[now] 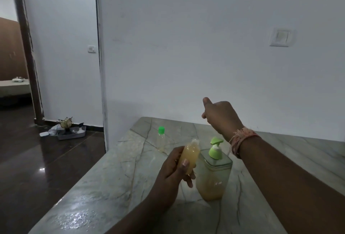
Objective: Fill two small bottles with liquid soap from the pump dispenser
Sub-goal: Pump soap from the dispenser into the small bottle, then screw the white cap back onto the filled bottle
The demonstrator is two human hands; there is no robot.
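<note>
My left hand [170, 175] grips a small uncapped bottle [189, 156] full of yellow-orange soap, tilted and held just left of the pump dispenser [214, 175]. The dispenser is a clear square jar with a green pump head, about half full of the same soap, standing on the marble counter [104, 181]. A second small bottle [161, 140] with a green cap stands upright farther back; it looks nearly empty. My right hand [222, 118] hangs in the air above and behind the dispenser, back towards me, thumb raised. Its fingers are mostly hidden. A thread band wraps that wrist.
A white wall rises right behind the counter, with a switch plate [281, 37] at the upper right. The counter's left edge drops to a dark glossy floor. A tray of clutter [71, 132] lies on the floor by a doorway at far left.
</note>
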